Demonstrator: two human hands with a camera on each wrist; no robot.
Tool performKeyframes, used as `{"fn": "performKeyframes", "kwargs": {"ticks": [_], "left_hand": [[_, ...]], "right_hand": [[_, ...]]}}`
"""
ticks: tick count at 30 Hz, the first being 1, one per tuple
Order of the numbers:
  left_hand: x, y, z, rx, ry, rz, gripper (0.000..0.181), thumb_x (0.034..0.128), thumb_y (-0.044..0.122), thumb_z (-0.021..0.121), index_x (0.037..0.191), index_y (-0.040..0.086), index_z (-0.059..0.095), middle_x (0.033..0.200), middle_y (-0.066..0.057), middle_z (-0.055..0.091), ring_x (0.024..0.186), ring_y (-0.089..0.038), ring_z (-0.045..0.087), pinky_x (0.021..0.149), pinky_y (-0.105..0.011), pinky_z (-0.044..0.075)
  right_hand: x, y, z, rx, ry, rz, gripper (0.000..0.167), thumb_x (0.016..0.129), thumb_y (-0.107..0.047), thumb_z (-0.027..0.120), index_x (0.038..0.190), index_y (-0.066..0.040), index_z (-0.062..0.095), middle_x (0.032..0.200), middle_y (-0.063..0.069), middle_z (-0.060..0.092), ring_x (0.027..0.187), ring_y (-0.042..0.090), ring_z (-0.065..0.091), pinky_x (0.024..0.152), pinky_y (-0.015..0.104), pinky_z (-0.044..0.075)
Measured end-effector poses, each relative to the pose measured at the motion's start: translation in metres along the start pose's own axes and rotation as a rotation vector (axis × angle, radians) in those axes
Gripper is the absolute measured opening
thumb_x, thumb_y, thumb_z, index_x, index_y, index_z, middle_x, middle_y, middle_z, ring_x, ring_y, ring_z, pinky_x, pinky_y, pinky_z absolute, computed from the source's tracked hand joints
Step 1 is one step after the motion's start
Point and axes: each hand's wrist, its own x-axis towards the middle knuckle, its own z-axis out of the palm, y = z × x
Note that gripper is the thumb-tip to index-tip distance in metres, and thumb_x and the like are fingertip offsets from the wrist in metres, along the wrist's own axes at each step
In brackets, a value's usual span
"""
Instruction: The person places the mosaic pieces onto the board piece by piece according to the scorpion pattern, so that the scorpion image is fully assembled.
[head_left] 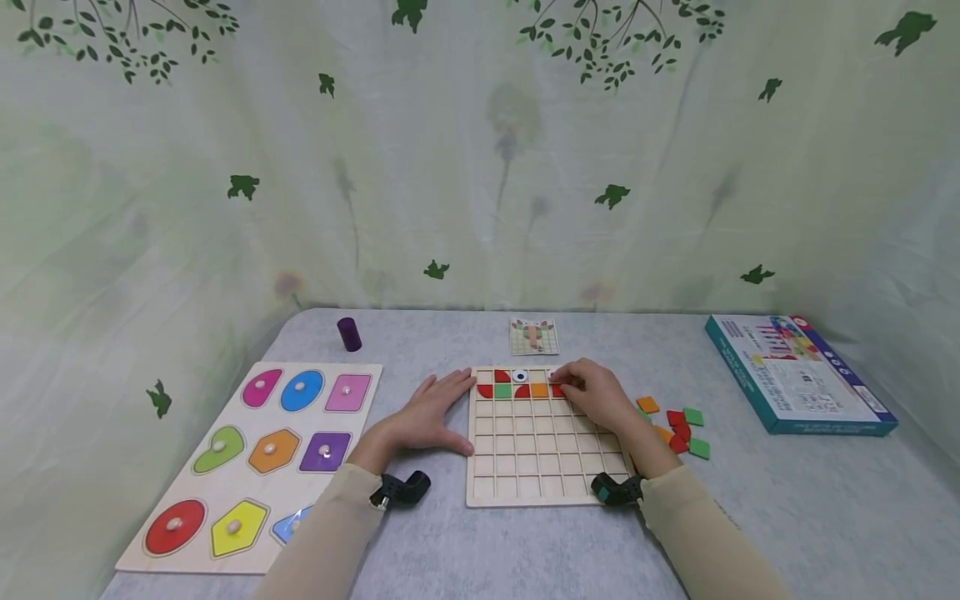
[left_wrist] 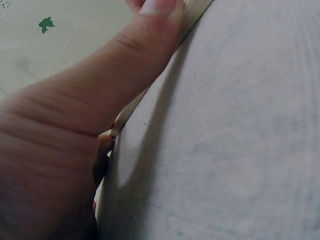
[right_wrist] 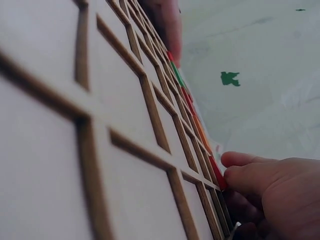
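Observation:
A wooden grid board [head_left: 543, 450] lies at the middle of the table, with coloured tiles in its two far rows. Among them are a green tile [head_left: 502, 391], an orange tile [head_left: 538, 390], several red pieces and a white eye tile [head_left: 520, 377]. My left hand [head_left: 431, 417] rests along the board's left edge, fingers extended and thumb [left_wrist: 135, 50] against its side. At the far right corner, my right hand [head_left: 600, 396] pinches a second eye tile [head_left: 552, 375], mostly hidden by the fingers, just beyond a red piece [right_wrist: 217, 172].
Loose red, green and orange tiles [head_left: 698, 448] lie right of the board. A pattern card [head_left: 534, 337] is behind it. A knobbed shape puzzle [head_left: 285, 417] and a purple cylinder [head_left: 348, 334] stand left; a teal box [head_left: 802, 375] lies right.

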Motion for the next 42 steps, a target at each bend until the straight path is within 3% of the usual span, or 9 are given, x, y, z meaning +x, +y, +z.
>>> {"fn": "performKeyframes", "kwargs": {"ticks": [12, 22, 30, 42], "left_hand": [[0.001, -0.001, 0.002, 0.015, -0.007, -0.007, 0.114, 0.0734, 0.058, 0.082, 0.16, 0.01, 0.024, 0.169, -0.007, 0.018, 0.157, -0.028, 0.012, 0.128, -0.055, 0.002], [0.002, -0.001, 0.001, 0.022, -0.01, -0.007, 0.115, 0.0733, 0.059, 0.082, 0.16, 0.011, 0.024, 0.169, -0.007, 0.018, 0.158, -0.028, 0.012, 0.128, -0.054, 0.001], [0.001, -0.001, 0.001, 0.015, -0.001, 0.006, 0.114, 0.0728, 0.058, 0.082, 0.159, 0.011, 0.025, 0.168, -0.008, 0.019, 0.157, -0.029, 0.013, 0.127, -0.056, 0.002], [-0.001, -0.001, 0.001, 0.02, 0.004, -0.002, 0.114, 0.0732, 0.057, 0.082, 0.159, 0.011, 0.025, 0.169, -0.008, 0.019, 0.157, -0.028, 0.013, 0.128, -0.055, 0.002]], "right_hand": [[-0.002, -0.001, -0.006, 0.008, -0.076, 0.023, 0.021, 0.094, -0.006, 0.062, 0.107, -0.015, 0.076, 0.103, 0.004, 0.064, 0.088, 0.017, 0.055, 0.078, 0.033, 0.047], [-0.003, 0.0, -0.005, 0.029, -0.049, -0.004, 0.016, 0.094, -0.011, 0.069, 0.109, -0.015, 0.074, 0.112, 0.006, 0.068, 0.093, 0.018, 0.062, 0.084, 0.038, 0.053], [-0.004, -0.002, -0.005, 0.037, -0.043, 0.021, 0.017, 0.094, -0.011, 0.068, 0.11, -0.015, 0.073, 0.113, 0.006, 0.069, 0.098, 0.02, 0.063, 0.089, 0.042, 0.055], [-0.01, -0.004, -0.021, 0.09, -0.143, 0.088, 0.024, 0.1, -0.019, 0.061, 0.122, -0.016, 0.068, 0.118, 0.004, 0.07, 0.107, 0.022, 0.065, 0.094, 0.045, 0.055]]}}
